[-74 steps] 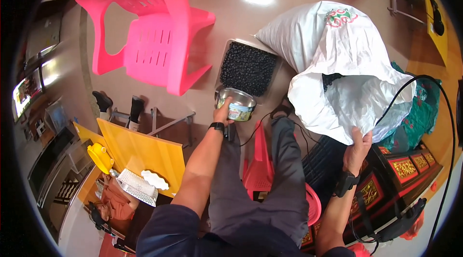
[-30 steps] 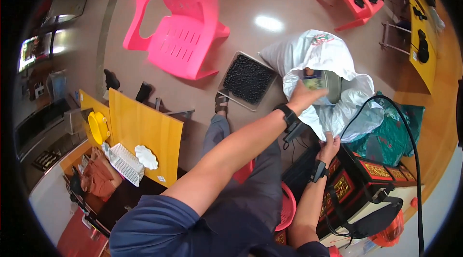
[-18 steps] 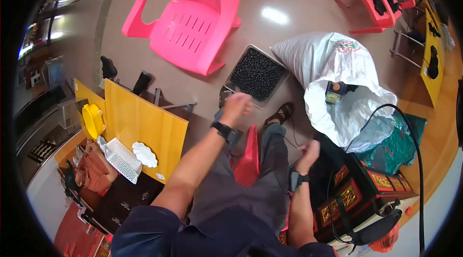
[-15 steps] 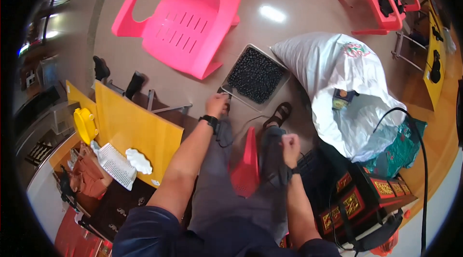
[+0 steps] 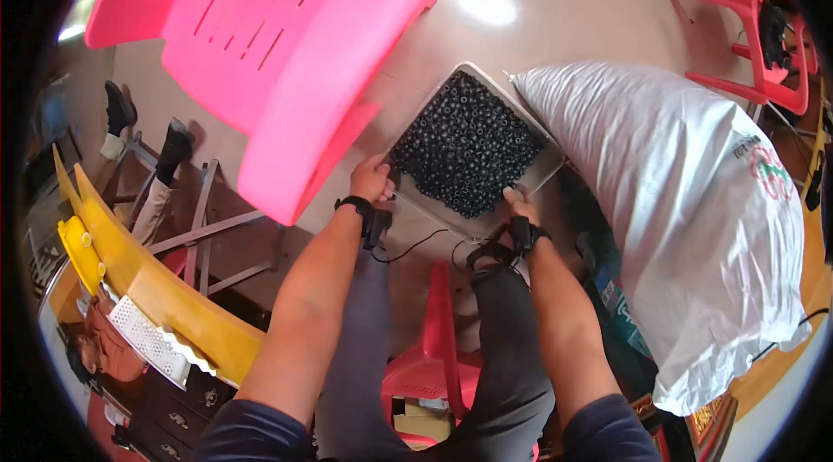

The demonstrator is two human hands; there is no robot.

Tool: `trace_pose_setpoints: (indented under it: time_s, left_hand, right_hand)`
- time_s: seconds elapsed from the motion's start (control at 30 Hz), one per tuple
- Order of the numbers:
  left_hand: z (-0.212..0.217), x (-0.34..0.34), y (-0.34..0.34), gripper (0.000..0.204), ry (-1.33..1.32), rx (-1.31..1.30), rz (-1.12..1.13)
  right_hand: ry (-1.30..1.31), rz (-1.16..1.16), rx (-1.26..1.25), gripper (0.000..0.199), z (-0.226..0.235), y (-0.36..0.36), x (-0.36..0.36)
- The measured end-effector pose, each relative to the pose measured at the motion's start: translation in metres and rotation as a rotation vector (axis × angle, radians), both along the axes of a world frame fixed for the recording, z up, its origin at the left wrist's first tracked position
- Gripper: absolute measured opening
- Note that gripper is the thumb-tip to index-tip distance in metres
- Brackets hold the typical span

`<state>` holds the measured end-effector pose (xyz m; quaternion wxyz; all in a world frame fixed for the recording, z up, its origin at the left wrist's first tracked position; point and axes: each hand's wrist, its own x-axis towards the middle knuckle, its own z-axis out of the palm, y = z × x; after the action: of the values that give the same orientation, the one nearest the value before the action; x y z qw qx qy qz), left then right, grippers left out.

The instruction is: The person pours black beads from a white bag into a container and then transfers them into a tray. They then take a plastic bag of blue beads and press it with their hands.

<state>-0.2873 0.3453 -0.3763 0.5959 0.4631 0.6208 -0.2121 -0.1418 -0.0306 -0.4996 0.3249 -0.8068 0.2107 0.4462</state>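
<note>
A pale rectangular tray (image 5: 432, 217) on the floor between my feet holds a heap of small black ring-shaped pieces (image 5: 468, 137). My left hand (image 5: 371, 181) is closed at the tray's left corner. Something dark shows by its fingertips, but what it grips is hidden. At the near right edge, my right hand (image 5: 521, 205) is closed on the tray's rim, its thumb over the side and close to the black pieces. Both wrists wear black bands, and a thin dark cable runs near them.
A pink plastic chair (image 5: 286, 54) stands close at the upper left. To the right lies a large white sack (image 5: 659, 167). A yellow board (image 5: 156, 262) and folding metal legs (image 5: 204, 228) are at the left. Another pink chair (image 5: 737, 37) stands far right.
The view has come closer to the tray. My right hand has gone from above my right knee to the tray's near right edge. My left hand stays by the left corner.
</note>
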Motion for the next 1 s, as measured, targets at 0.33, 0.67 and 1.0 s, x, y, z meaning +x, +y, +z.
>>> trace_pose_setpoints:
  time_s: [0.33, 0.67, 1.0]
  left_hand:
    - [0.121, -0.019, -0.014, 0.033, -0.130, 0.302, -0.071]
    - [0.321, -0.054, -0.079, 0.032, -0.389, 0.637, -0.244]
    - [0.533, -0.139, -0.106, 0.035, -0.402, 0.466, 0.169]
  right_hand:
    - [0.149, -0.080, 0.285, 0.043, 0.204, 0.048, -0.009]
    - [0.040, -0.080, 0.197, 0.034, 0.467, 0.015, -0.028]
    - [0.039, 0.255, 0.435, 0.026, 0.635, 0.006, -0.033]
